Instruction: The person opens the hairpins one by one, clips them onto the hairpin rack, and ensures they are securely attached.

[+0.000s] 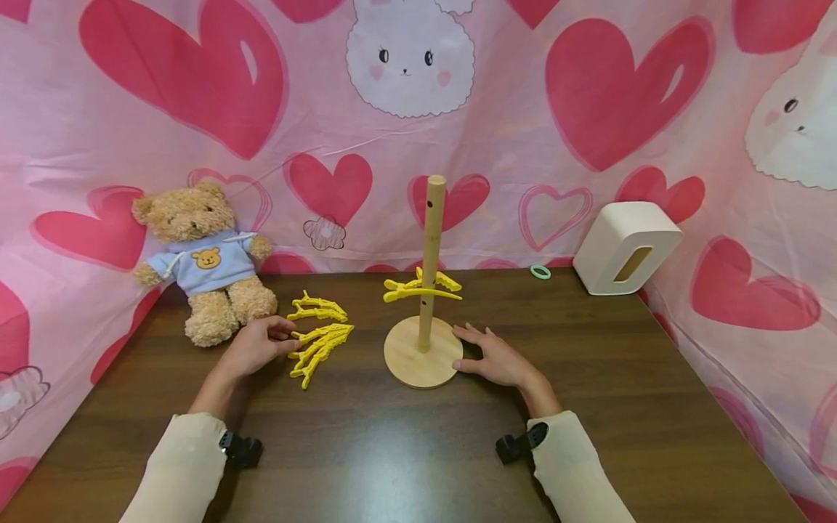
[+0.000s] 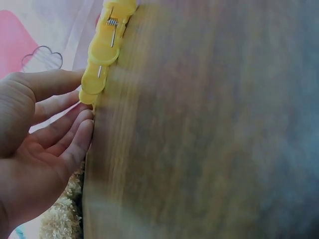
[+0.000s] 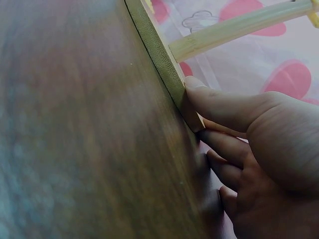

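Two grips: left fingers [image 2: 55, 83] on plastic clip [image 2: 102, 52], right fingers [image 3: 224, 108] on round wooden base [image 1: 408, 357].

The clips [image 1: 320, 345] are smooth plastic, one showing a shiny metal spring [image 2: 112, 22]. Post [image 1: 432, 232] and base [image 1: 402, 357] are smooth, matt wood. From the base, the wood-grained tabletop [image 1: 366, 436] turns glossy at six o'clock, the bear [image 1: 183, 218] at ten is shaggy plush in a cloth top [image 1: 212, 278], and the box [image 1: 608, 243] at two looks matt.

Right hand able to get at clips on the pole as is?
Likely yes: the clips stick out partly on the right hand's side of the pole, nothing visible between; it'd need to leave the base.
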Demonstrator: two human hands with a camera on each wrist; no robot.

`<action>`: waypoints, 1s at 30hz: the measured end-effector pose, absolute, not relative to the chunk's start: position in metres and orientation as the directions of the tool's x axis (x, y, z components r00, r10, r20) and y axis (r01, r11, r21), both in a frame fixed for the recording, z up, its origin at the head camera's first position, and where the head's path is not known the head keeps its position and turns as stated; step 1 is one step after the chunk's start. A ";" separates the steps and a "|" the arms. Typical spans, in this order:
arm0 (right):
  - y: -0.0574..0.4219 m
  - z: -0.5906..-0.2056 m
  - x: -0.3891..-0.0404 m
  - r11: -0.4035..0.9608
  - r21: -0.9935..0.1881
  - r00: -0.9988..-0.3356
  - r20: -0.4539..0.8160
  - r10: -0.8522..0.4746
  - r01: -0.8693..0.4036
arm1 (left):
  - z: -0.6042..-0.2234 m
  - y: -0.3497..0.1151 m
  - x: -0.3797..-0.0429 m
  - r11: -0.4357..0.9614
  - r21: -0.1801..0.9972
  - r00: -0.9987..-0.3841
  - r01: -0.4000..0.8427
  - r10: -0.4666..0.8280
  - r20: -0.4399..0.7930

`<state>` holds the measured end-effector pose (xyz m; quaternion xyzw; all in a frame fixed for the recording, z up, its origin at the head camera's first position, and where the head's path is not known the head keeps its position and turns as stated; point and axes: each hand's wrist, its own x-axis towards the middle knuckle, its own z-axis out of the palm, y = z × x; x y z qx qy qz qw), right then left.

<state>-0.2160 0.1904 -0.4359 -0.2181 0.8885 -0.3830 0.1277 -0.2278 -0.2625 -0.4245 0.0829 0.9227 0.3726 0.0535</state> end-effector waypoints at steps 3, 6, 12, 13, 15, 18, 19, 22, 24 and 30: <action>0.190 -0.436 -0.216 0.614 -0.735 -0.871 -0.065 -0.487 -0.288 | -0.425 -0.262 -0.228 0.706 0.700 -0.980 0.103 0.191 -0.048; 0.190 -0.436 -0.217 0.614 -0.734 -0.871 -0.064 -0.488 -0.290 | -0.425 -0.263 -0.228 0.697 0.709 -0.979 0.102 0.196 -0.051; 0.190 -0.436 -0.217 0.612 -0.740 -0.873 -0.070 -0.483 -0.279 | -0.424 -0.265 -0.229 0.697 0.711 -0.980 0.095 0.191 -0.056; 0.190 -0.436 -0.216 0.612 -0.740 -0.873 -0.070 -0.483 -0.279 | -0.424 -0.264 -0.229 0.699 0.708 -0.980 0.095 0.191 -0.058; 0.190 -0.436 -0.216 0.612 -0.740 -0.873 -0.069 -0.482 -0.279 | -0.424 -0.264 -0.229 0.707 0.702 -0.980 0.093 0.190 -0.062; 0.191 -0.437 -0.216 0.613 -0.740 -0.875 -0.069 -0.479 -0.277 | -0.423 -0.263 -0.230 0.730 0.678 -0.980 0.091 0.186 -0.069; 0.191 -0.437 -0.216 0.613 -0.740 -0.875 -0.068 -0.479 -0.278 | -0.422 -0.262 -0.231 0.736 0.672 -0.981 0.085 0.180 -0.074; 0.191 -0.438 -0.216 0.612 -0.739 -0.874 -0.067 -0.480 -0.280 | -0.421 -0.261 -0.232 0.755 0.650 -0.981 0.084 0.177 -0.078; 0.191 -0.438 -0.217 0.611 -0.741 -0.874 -0.066 -0.481 -0.280 | -0.422 -0.260 -0.232 0.759 0.645 -0.981 0.090 0.179 -0.074; 0.191 -0.439 -0.216 0.607 -0.744 -0.876 -0.064 -0.479 -0.278 | -0.421 -0.260 -0.231 0.751 0.655 -0.985 0.086 0.161 -0.055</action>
